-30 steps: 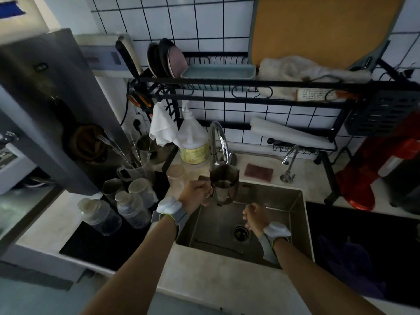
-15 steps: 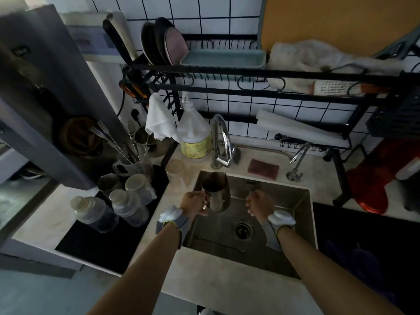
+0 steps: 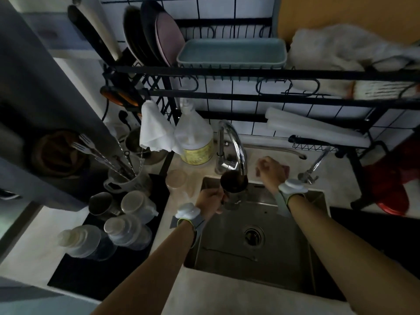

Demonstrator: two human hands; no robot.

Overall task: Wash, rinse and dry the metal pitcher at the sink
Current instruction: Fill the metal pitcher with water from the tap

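Gripping metal pitcher [image 3: 234, 192] in left hand [image 3: 210, 199] under faucet [image 3: 232, 142], right hand [image 3: 270, 170] curled at sponge [image 3: 287, 169], hold unclear, soap bottle [image 3: 195, 135] label illegible.

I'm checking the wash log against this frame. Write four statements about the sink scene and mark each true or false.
1. The left hand grips the metal pitcher. True.
2. The pitcher lies on the floor of the sink. False: it is held up under the spout of the faucet.
3. The right hand is apart from the pitcher, over the counter behind the sink. True.
4. The soap bottle stands right of the faucet. False: it stands left of it.
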